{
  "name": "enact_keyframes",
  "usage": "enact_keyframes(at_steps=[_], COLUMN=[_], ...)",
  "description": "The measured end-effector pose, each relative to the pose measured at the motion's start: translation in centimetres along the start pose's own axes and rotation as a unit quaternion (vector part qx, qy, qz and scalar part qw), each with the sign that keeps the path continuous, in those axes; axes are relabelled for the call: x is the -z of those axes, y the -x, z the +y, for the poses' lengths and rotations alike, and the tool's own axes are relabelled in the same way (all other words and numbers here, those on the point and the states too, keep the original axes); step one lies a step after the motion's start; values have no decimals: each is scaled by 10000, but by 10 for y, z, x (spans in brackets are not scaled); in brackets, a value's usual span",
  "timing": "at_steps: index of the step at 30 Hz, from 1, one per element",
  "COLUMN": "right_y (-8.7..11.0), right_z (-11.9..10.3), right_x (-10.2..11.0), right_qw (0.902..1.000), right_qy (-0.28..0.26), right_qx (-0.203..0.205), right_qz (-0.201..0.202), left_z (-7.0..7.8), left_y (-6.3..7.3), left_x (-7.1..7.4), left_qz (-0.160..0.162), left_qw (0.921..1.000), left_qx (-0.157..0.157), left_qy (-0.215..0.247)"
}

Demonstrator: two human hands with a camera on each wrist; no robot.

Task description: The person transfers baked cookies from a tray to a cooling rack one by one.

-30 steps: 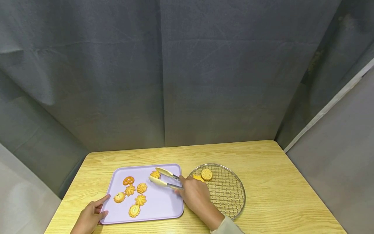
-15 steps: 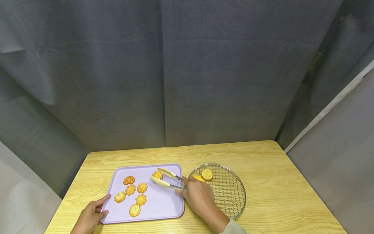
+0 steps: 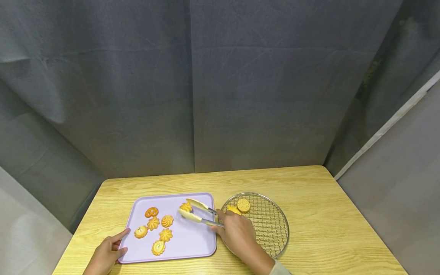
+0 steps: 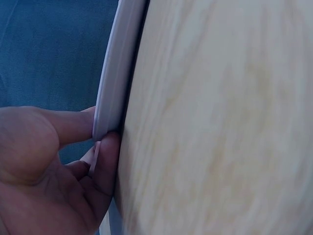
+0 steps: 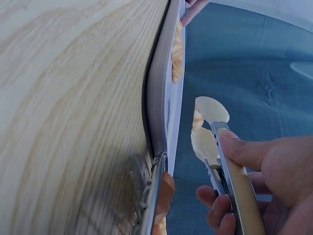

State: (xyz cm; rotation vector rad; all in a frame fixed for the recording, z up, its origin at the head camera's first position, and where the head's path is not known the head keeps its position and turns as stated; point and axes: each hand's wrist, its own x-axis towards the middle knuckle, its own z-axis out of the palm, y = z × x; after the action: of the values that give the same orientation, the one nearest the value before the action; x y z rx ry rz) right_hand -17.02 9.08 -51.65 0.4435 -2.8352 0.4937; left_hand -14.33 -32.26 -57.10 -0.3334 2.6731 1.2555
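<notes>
My right hand (image 3: 237, 231) grips metal tongs (image 3: 193, 217) with cream-coloured tips. Between those tips sits a star-shaped piped cookie (image 3: 186, 207); in the right wrist view the tongs and cookie are raised above the tray. My left hand (image 3: 105, 253) holds the left edge of a lilac tray (image 3: 192, 248), its thumb and fingers at the rim in the left wrist view. On the tray lie a pretzel (image 3: 151, 212), a swirl cookie (image 3: 167, 220), star-shaped cookies (image 3: 165, 235) and two round cookies with pale centres (image 3: 158, 247).
Right of the tray stands a round wire rack (image 3: 268, 225), partly behind my right hand. It bears a round dotted biscuit (image 3: 243, 205) and a yellow cookie (image 3: 233, 209) partly hidden by my hand. Both rest on a wooden table (image 3: 330, 229); grey curtains (image 3: 261, 95) surround it.
My right hand, with the tongs and the cookie between their tips, has shifted slightly right. My left hand and the other cookies stay where they were.
</notes>
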Motion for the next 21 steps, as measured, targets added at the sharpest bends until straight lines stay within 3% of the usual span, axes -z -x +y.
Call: enact_keyframes(at_steps=[21], right_y=[20], right_z=[13], right_x=[10], right_qw=[9998], right_qy=[-40], right_qx=[82], right_qz=[154], left_z=[0], left_y=[0], left_x=[0], left_qz=[-4], left_qw=[10000], left_qx=[-16], left_qy=[63])
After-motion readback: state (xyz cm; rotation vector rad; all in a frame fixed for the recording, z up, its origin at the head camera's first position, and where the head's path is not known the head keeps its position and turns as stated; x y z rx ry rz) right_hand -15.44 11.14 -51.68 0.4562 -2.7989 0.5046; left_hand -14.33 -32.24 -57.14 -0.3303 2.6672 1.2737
